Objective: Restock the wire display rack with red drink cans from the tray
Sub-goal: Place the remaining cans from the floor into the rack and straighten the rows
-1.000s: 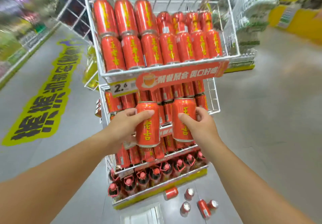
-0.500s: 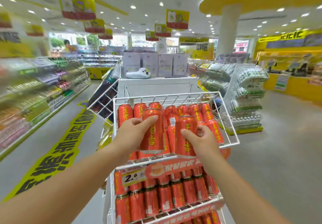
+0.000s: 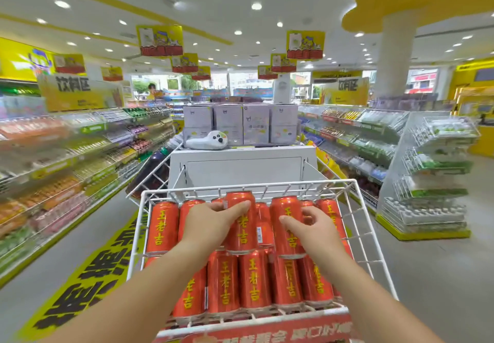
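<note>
Cans in hand: two red cans, one per hand; the left can (image 3: 242,222) and the right can (image 3: 287,226) both lie on top of the back row in the top basket (image 3: 371,238) of the wire rack.
Left hand: the left hand (image 3: 211,225) is wrapped over its can, thumb across the front, fingers closed round the upper part.
Right hand: the right hand (image 3: 312,229) has its thumb on the face of its can and its fingers curled over the far side; the grasp looks loose, and whether it is still clamped cannot be told.
Change from half a second ago: then both cans were held upright just above the basket's front edge; now they are further in and laid down among the stock, and the view has tilted so that the lower shelves are out of sight.
Front row: five cans (image 3: 254,278) counted below the hands, with part of another behind the left forearm.
Back row: at least six can tops show beside and between the hands; the exact number is hidden by the hands.
Beyond the hands: a white cabinet (image 3: 243,166) carrying pale boxes (image 3: 240,123), four across.
Right of the hands: a second wire rack (image 3: 430,177), well apart.
</note>
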{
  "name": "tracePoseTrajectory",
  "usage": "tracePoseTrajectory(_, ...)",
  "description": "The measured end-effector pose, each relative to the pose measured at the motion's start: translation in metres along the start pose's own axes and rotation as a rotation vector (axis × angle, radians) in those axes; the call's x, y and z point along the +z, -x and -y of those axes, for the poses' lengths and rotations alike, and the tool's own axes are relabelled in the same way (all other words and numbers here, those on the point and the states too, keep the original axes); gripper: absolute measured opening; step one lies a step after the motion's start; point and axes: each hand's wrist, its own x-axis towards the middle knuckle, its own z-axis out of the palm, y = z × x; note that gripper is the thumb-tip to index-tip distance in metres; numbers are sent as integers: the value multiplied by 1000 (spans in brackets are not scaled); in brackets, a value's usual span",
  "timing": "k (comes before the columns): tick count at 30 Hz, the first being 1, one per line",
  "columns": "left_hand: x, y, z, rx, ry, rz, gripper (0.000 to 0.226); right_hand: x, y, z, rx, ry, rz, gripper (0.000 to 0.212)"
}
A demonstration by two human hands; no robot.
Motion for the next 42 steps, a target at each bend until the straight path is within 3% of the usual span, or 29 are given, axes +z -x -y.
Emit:
tracePoseTrajectory(8,18,-22,7,52,-177,-100,32,9,-43,-10,46,19,43,61)
tracePoseTrajectory(12,25,-27,10,103,-319,-93,29,11,-50,-9,27,11,61,37)
tracePoseTrajectory(19,41,-32,17,189,-624,-194,63,17,-55,-20,34,101,65,86)
tracePoseTrajectory(23,38,-40,15,242,-1033,-199,70,15,-60,-23,33,124,73,87)
tracePoseTrajectory(26,37,-42,21,289,-1088,-218,72,17,-63,-23,5,150,106,92)
tracePoseTrajectory(30,40,-40,27,328,-1112,-277,70,20,-66,-24,-42,198,119,72)
tracePoseTrajectory(36,52,-38,36,341,-1247,-316,67,21,-62,-30,-125,194,70,67)
tracePoseTrajectory(42,55,-40,41,368,-1355,-301,64,23,-61,-31,-137,215,71,75)
